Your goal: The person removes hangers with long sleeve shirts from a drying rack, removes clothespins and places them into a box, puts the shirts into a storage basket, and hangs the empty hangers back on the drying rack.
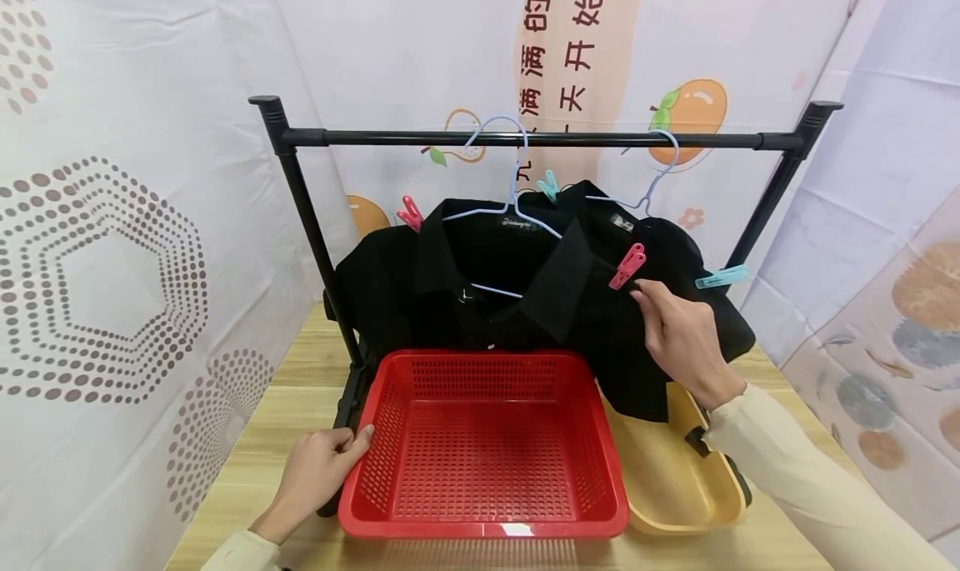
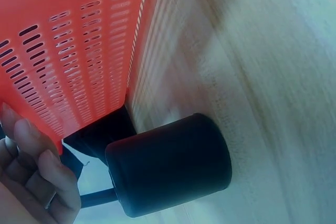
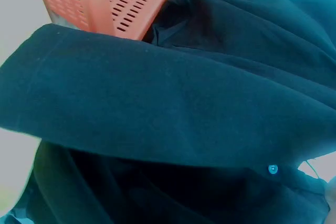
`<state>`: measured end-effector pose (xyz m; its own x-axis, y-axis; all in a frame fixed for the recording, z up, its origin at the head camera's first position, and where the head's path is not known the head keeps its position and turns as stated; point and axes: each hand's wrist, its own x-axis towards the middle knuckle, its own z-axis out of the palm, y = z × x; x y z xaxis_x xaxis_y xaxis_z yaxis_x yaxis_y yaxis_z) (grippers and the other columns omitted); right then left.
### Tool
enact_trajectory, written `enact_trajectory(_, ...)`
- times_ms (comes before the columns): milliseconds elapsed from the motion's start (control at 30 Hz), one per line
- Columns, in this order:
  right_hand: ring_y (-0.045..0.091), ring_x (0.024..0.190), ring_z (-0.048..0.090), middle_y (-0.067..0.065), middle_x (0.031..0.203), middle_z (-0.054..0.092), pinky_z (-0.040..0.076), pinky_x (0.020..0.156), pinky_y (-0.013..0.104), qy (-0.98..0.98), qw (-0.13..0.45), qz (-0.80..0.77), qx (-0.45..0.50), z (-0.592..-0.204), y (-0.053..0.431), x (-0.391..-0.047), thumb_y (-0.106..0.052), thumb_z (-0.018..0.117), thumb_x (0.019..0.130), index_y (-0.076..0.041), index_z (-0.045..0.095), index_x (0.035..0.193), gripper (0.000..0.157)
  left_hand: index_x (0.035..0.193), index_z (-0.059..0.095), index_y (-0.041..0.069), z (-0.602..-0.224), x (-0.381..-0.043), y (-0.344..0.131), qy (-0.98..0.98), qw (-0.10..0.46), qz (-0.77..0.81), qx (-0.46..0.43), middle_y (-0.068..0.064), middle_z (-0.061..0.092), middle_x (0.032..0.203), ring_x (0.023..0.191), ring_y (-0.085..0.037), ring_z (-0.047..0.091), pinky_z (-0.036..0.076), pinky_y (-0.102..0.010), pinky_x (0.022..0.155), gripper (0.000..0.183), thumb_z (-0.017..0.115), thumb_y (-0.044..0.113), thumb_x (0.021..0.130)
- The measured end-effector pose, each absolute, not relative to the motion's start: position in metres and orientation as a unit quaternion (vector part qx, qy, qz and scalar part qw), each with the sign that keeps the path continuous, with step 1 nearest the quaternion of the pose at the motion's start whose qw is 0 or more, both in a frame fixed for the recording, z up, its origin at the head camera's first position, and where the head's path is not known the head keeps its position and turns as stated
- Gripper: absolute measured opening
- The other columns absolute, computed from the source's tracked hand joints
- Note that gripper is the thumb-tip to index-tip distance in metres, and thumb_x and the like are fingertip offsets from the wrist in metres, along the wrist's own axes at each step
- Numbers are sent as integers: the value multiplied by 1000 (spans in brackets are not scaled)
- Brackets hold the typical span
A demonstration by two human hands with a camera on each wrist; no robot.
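My left hand [image 1: 318,471] grips the left rim of an upright red perforated basket [image 1: 487,529], thumb on top; its curled fingers show beside the basket wall in the left wrist view. My right hand [image 1: 682,329] pinches the shoulder or sleeve of the front black shirt [image 1: 390,279], just below a pink clothespin [image 1: 628,267]. That shirt hangs on a light blue hanger [image 1: 514,189], with another pink clothespin [image 1: 410,213] on its left shoulder. In the right wrist view, black cloth [image 3: 157,98] fills most of the picture; the right fingers are mostly out of view there.
Behind, a second black shirt [image 1: 660,246] hangs on another blue hanger [image 1: 648,196], with light blue clothespins [image 1: 722,277] at its shoulders. A black rack [image 1: 450,139] spans the wooden table [image 1: 315,346]. Right of the basket lies a yellow basin [image 1: 675,488].
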<state>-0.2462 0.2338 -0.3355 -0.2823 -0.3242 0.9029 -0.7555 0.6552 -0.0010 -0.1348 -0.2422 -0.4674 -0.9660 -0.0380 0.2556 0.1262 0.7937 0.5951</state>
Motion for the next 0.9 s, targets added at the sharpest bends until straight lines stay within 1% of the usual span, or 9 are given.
enact_trajectory(67,25,49,53,16,78,67,46,47,41,-768,488,218,354,-338,235,-245,-25,51,109,6,65,108,34,56,47,18,-467,-135,-242,-938,128,-321,-22,13,43,48,42,-5,41,30,-22,41,52,66,32,102)
enact_trajectory(133,26,50,55,16,81,68,47,49,41,-766,489,219,355,-340,236,-243,-31,48,111,6,65,107,41,56,47,18,-468,-135,-242,-938,130,-319,-21,13,43,47,42,-5,41,30,-22,41,52,66,32,102)
enact_trajectory(300,26,53,59,15,84,71,48,51,39,-763,489,227,357,-343,239,-237,-34,48,110,5,67,104,44,55,46,19,-468,-135,-242,-940,137,-311,-17,14,41,46,42,-5,40,29,-23,41,53,67,31,101)
enact_trajectory(400,20,50,53,12,80,69,46,50,32,-763,478,236,367,-344,240,-232,-36,47,110,5,68,103,46,54,45,19,-468,-135,-242,-940,145,-308,-17,15,39,46,43,-5,39,29,-23,42,53,67,32,100)
enact_trajectory(467,15,49,47,7,74,64,42,49,28,-764,466,244,374,-346,240,-230,-38,47,110,4,68,103,47,54,44,19,-467,-135,-242,-940,150,-306,-16,15,38,46,44,-5,39,28,-23,43,53,67,33,100)
enact_trajectory(567,10,51,40,0,69,55,39,49,24,-766,450,255,382,-348,240,-227,-39,46,109,3,68,104,47,54,44,20,-467,-135,-242,-940,157,-303,-15,15,36,46,45,-5,37,27,-23,44,54,68,34,100)
enact_trajectory(633,8,52,39,-2,67,51,36,50,23,-766,443,262,384,-350,240,-225,-39,47,109,2,68,104,47,53,44,20,-467,-135,-242,-940,161,-300,-13,15,36,46,45,-5,37,27,-23,44,54,68,34,99)
enact_trajectory(800,7,54,41,-3,70,54,37,53,21,-773,418,283,383,-356,240,-219,-37,50,108,1,69,104,42,52,44,20,-467,-134,-240,-939,170,-300,-13,16,36,46,44,-5,36,27,-24,44,55,70,33,98)
enact_trajectory(900,7,59,46,-3,76,58,40,59,19,-786,392,294,377,-360,241,-213,-31,54,108,-2,69,105,33,51,44,20,-468,-134,-240,-938,171,-302,-12,15,36,46,44,-5,35,27,-24,44,55,70,32,98)
